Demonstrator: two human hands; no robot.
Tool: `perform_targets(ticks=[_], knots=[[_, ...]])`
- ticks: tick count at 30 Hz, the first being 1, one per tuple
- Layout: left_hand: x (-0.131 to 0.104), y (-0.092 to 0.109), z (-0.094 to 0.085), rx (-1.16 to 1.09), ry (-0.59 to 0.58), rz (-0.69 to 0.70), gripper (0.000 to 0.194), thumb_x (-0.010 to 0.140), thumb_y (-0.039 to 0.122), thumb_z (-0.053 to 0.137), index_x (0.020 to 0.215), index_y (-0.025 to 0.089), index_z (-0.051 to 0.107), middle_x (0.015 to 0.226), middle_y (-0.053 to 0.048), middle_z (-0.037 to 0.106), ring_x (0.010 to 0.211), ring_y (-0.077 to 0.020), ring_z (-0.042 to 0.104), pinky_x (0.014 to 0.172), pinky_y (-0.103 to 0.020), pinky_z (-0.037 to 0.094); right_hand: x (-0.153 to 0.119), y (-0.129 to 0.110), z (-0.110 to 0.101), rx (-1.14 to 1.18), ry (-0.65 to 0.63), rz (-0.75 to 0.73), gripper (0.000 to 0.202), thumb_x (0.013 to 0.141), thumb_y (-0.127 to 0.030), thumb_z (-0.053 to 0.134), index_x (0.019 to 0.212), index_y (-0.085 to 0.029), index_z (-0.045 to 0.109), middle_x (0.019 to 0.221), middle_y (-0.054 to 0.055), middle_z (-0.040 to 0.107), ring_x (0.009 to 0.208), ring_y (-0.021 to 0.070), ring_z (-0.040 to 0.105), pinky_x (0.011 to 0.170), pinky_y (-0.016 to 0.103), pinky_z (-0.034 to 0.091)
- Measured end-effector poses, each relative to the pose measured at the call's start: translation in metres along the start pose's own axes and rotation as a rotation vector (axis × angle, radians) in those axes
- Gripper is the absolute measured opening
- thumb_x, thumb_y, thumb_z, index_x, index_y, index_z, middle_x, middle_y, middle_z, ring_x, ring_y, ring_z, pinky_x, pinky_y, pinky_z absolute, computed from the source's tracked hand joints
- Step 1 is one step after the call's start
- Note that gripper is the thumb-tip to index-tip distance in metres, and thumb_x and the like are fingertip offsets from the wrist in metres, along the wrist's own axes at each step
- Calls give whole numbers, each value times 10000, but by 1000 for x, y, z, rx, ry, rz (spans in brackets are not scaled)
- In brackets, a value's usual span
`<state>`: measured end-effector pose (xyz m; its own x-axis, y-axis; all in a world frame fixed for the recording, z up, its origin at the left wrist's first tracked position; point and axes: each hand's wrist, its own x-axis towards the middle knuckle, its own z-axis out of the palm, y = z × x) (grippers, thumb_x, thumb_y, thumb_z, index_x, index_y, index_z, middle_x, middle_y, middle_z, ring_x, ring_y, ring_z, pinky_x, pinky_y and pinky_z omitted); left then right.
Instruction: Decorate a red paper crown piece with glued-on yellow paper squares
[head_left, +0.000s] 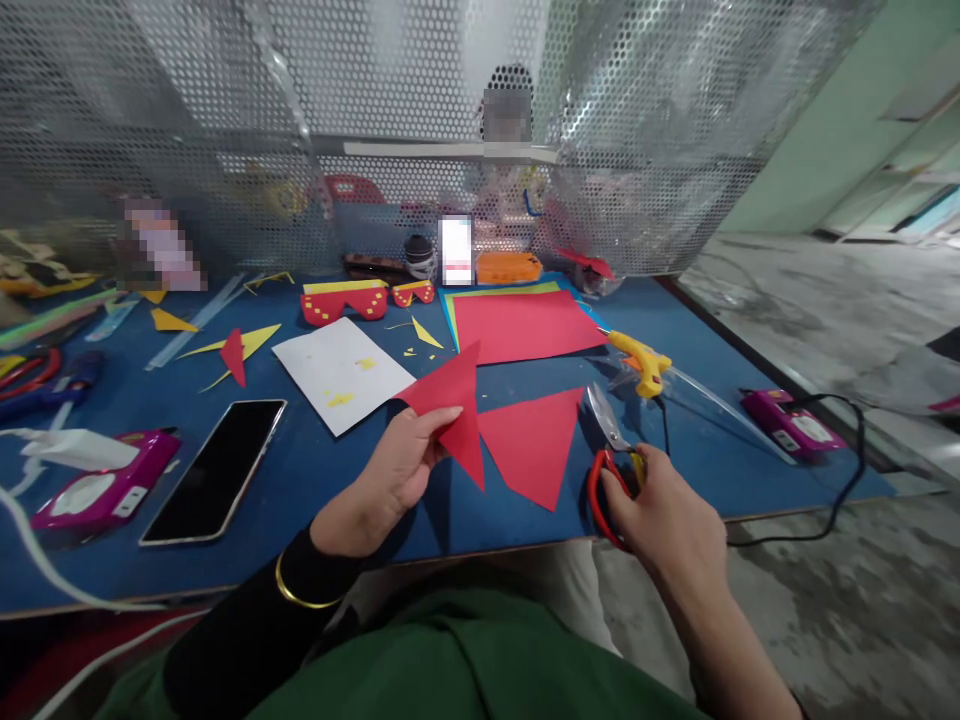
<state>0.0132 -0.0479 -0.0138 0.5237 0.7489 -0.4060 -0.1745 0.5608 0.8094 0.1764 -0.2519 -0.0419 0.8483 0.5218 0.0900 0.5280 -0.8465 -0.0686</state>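
Observation:
Between the thumb and fingers of my left hand (405, 460) is a folded or cut red piece of paper (457, 400) with pointed ends, lifted above the table. My right hand (667, 510) grips the handles of red-handled scissors (611, 450) at the table's front edge; their silver blades point away from me and look closed. Between the hands, a second angular red piece (532, 445) lies flat on the blue table. Behind it are stacked red sheets (525, 325) over yellow-green and blue ones. A white sheet (341, 375) with small yellow scraps lies at the left.
A yellow glue gun (641, 362) with its cable lies right of the sheets. Red paper glasses (345, 302) stand behind the white sheet. A black phone (217, 470) and a purple power strip (105, 480) are at the left, another purple power strip (791, 420) at the right.

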Motion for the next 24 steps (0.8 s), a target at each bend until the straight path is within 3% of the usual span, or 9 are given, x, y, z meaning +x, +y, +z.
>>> perform_targets(ticks=[9,15,18,20,22,24], knots=[[0,15,-3,-172,-54,163,238,638,92,859,845,140,753,786,-10,793,675,-132,725,639,-217,597,22,-21,-3,-193,18,-96,359,984,-403,465,1003,-100,657,911,184,715,736,320,747,513,338,459],[-5,21,-9,-205,-89,149,260,631,99,878,859,127,757,788,-30,795,671,-141,732,645,-218,614,19,-17,-9,-221,44,-284,281,935,-341,591,946,-82,699,885,207,713,829,354,730,613,401,543],[-6,22,-11,-222,-95,129,240,646,105,872,852,118,750,790,-43,794,657,-146,730,639,-225,618,11,-21,-2,-141,88,-556,482,912,-469,637,1217,-96,663,1191,211,721,1077,333,701,872,429,572],[-7,24,-12,-251,-87,120,201,657,87,853,819,119,740,775,-41,789,640,-142,724,620,-219,612,2,-26,12,-6,224,-862,745,907,-617,581,1404,-64,541,1401,239,623,1282,359,602,1012,485,523],[-9,26,-12,-285,-68,117,170,666,62,829,791,123,731,751,-37,782,626,-136,718,609,-212,604,-9,-27,29,61,283,-1062,849,906,-625,571,1493,-28,433,1469,250,565,1362,369,535,1057,512,493],[-11,29,-12,-318,-52,118,152,671,49,812,769,127,726,724,-31,773,611,-129,710,599,-201,594,-19,-25,44,99,263,-1125,874,907,-552,604,1544,-7,357,1504,249,529,1415,365,477,1075,505,481]])
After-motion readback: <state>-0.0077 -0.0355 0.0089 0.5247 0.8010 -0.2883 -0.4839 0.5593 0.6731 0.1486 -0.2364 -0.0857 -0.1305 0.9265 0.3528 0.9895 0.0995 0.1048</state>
